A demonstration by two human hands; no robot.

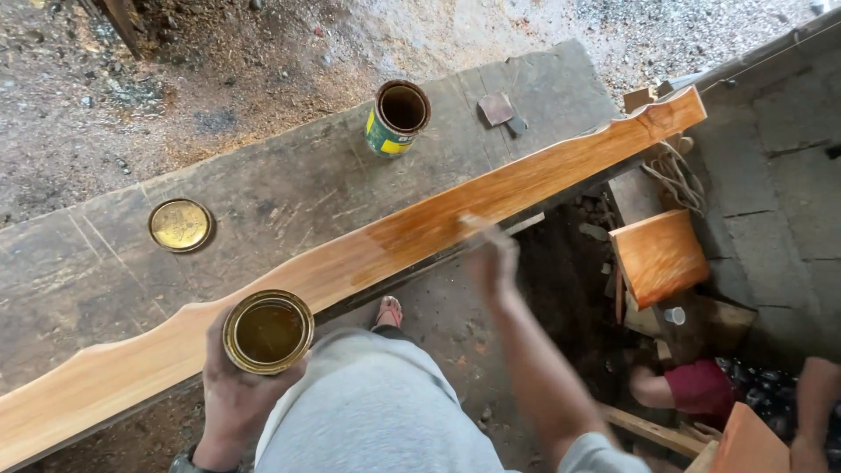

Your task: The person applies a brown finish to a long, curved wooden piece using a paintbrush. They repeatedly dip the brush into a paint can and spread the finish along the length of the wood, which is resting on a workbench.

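The long, wavy-edged plank of orange-brown wood (368,254) is lying across the grey workbench (263,188) — stiff, probably heavy, slick where wet, best gripped by its dry edges. The left hand (229,390) is gripping an open round tin of amber varnish (268,332). The right hand (492,260) is blurring over the plank — grip unclear.

The right hand (492,263) is motion-blurred, hiding whatever it holds against the board (368,254).
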